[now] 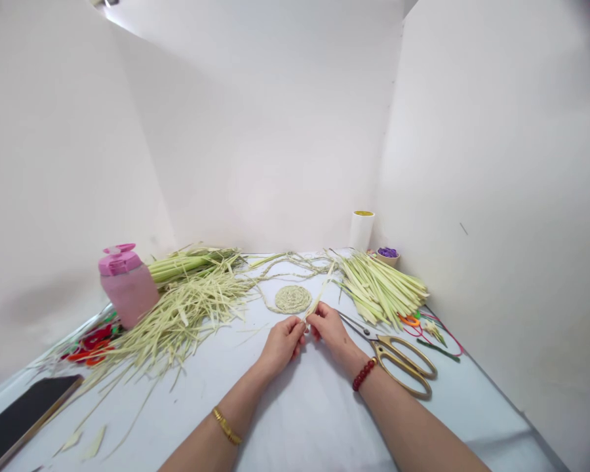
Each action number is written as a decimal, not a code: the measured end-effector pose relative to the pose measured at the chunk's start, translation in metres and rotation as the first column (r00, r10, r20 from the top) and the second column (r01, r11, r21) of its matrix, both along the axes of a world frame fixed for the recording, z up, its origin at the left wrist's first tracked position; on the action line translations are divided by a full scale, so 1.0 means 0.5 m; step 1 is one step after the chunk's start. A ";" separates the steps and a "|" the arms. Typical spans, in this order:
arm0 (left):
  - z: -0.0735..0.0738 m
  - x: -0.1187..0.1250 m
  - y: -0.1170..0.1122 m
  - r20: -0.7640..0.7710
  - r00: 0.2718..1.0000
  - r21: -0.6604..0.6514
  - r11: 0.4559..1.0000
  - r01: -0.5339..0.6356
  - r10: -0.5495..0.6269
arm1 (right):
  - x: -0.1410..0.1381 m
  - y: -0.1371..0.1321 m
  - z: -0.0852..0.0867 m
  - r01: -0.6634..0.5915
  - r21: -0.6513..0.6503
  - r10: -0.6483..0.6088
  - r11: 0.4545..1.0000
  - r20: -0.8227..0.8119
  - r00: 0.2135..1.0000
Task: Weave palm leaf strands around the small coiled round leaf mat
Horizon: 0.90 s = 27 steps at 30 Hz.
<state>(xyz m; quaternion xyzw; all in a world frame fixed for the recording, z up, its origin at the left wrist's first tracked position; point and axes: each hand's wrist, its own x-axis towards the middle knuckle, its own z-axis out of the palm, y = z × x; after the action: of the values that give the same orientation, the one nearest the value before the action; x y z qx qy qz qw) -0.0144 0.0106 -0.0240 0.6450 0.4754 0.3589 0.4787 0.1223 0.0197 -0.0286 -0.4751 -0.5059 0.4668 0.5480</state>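
Observation:
My left hand (281,345) and my right hand (330,331) meet at the middle of the white table, fingers pinched together on the near end of a pale green leaf strip (323,290). The strip runs away from me and to the right, toward the far bundle. Just beyond my fingers lies a small round coiled mat of braided strips (293,299), with a braided cord (285,263) trailing from it toward the back. My left wrist wears a gold bangle, my right wrist a red bead bracelet.
A heap of loose leaf strips (177,314) spreads at the left beside a pink bottle (126,283). A cut bundle (381,288) lies at the right. Gold scissors (402,360) rest by my right wrist. A white roll (361,229), a bowl (387,255) and a dark tablet (22,414) are also here.

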 end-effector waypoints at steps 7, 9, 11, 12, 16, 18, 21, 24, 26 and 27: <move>0.000 0.006 0.001 0.065 0.997 -0.073 0.997 0.034 -0.029 | 0.008 0.003 0.014 0.117 -0.025 -0.119 0.993 -0.105 0.987; 0.003 0.007 0.002 0.071 0.997 -0.087 0.996 0.034 -0.028 | 0.011 0.006 0.019 0.135 -0.035 -0.139 0.990 -0.140 0.980; 0.006 0.007 0.002 0.073 0.997 -0.097 0.995 0.036 -0.029 | 0.017 0.011 0.019 0.157 -0.045 -0.162 0.987 -0.153 0.975; 0.008 0.006 0.001 0.072 0.997 -0.100 0.994 0.035 -0.028 | 0.020 0.014 0.018 0.165 -0.051 -0.171 0.985 -0.156 0.973; 0.011 0.005 0.001 0.052 0.998 -0.104 0.994 0.043 -0.037 | 0.033 0.026 0.012 0.196 -0.039 -0.200 0.980 -0.192 0.961; 0.014 0.004 0.000 0.032 0.998 -0.103 0.994 0.049 -0.046 | 0.036 0.028 0.012 0.211 -0.023 -0.210 0.977 -0.215 0.954; 0.020 0.003 -0.002 0.006 0.998 -0.114 0.992 0.060 -0.060 | 0.038 0.026 0.018 0.234 -0.022 -0.233 0.972 -0.230 0.945; 0.028 0.002 -0.006 -0.006 0.996 -0.122 0.989 0.085 -0.086 | 0.040 0.027 0.024 0.268 -0.028 -0.267 0.963 -0.234 0.935; 0.033 0.003 -0.008 -0.014 0.995 -0.124 0.988 0.093 -0.096 | 0.044 0.029 0.025 0.296 -0.033 -0.295 0.955 -0.231 0.927; 0.034 0.003 -0.009 -0.018 0.995 -0.128 0.987 0.096 -0.100 | 0.046 0.032 0.025 0.311 -0.035 -0.311 0.950 -0.229 0.922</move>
<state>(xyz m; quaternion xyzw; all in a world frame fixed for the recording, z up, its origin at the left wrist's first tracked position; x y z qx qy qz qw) -0.0131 0.0063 -0.0071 0.6402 0.4707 0.2962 0.5299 0.1452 0.0355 -0.0159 -0.4910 -0.3572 0.4256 0.6709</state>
